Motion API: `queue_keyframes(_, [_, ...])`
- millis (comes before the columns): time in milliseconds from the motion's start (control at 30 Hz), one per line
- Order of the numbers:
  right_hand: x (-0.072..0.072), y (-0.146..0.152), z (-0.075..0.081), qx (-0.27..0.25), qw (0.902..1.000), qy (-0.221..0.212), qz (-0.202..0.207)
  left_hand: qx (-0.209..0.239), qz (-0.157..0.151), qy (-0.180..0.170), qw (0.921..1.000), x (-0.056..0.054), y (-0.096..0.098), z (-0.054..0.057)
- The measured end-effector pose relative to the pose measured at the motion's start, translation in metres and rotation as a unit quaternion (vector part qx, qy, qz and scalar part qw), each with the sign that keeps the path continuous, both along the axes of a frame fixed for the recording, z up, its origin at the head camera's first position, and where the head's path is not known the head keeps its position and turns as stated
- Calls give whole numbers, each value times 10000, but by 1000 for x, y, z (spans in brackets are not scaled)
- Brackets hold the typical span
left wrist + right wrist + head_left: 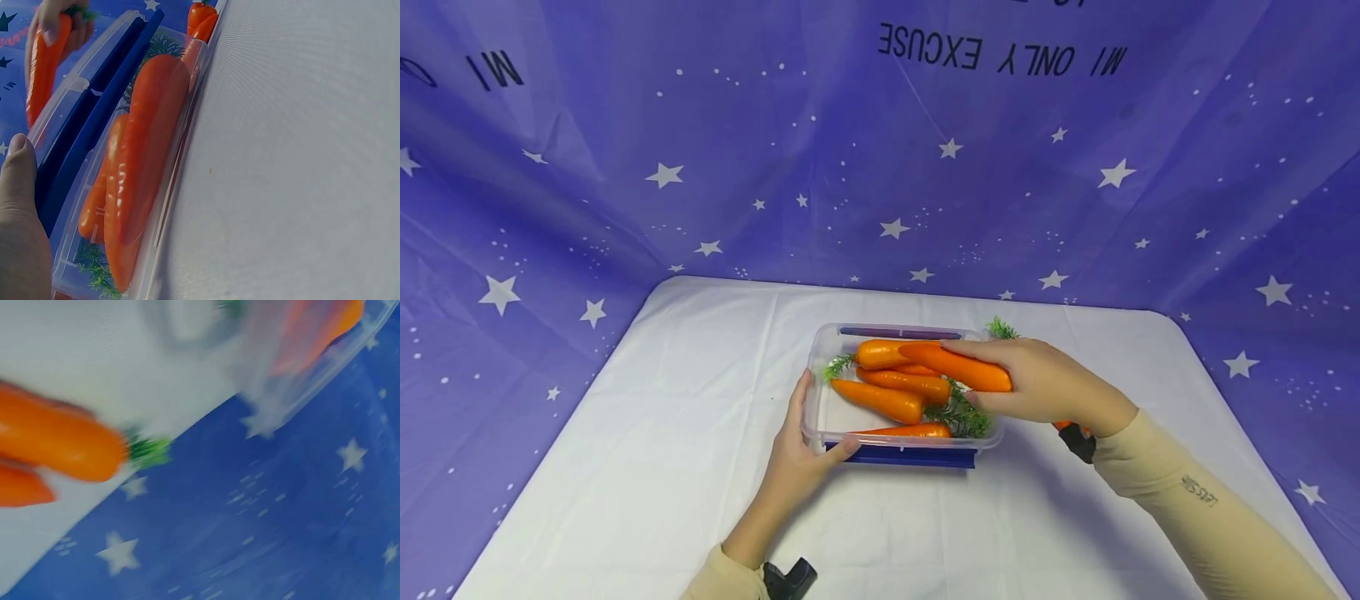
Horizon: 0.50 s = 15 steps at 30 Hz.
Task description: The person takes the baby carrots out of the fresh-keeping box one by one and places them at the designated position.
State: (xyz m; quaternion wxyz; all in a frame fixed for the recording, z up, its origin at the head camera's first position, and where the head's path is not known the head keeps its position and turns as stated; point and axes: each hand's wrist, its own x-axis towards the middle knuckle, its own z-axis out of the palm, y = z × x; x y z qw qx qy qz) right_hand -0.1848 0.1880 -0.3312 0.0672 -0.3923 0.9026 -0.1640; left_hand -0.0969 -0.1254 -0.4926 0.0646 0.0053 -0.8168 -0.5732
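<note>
A clear plastic container [895,442] with blue latches [917,457] holds several orange carrots [887,402] with green leafy tops. My left hand [793,454] grips its left side, thumb over the front rim and fingers along the side wall. Above the right part of the container, my right hand [1037,379] holds another carrot [962,365] between thumb and fingers, its tip pointing left over the carrots inside. The left wrist view also catches this held carrot [42,81] beyond the latch. My right hand is outside the right wrist view.
More carrots [59,434] lie on the white table beside the container, mostly hidden under my right arm in the head view. Green leaves [1002,328] show past my right hand. A purple star-printed curtain [850,167] rises behind the table's far edge.
</note>
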Motion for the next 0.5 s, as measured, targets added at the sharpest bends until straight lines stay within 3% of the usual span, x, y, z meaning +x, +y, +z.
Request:
queue_keyframes(133, [8,32,1,-148,9943,-431,-960,-64,17,-16,10000,-1,0,-1])
queue_keyframes(300, [13,69,0,-266,9764,-853,-1966,-78,-15,-13,10000,-1,0,0])
queue_keyframes(500, [13,115,-16,-196,9595,-777,-2699,-14,-20,-14,10000,0,1,1])
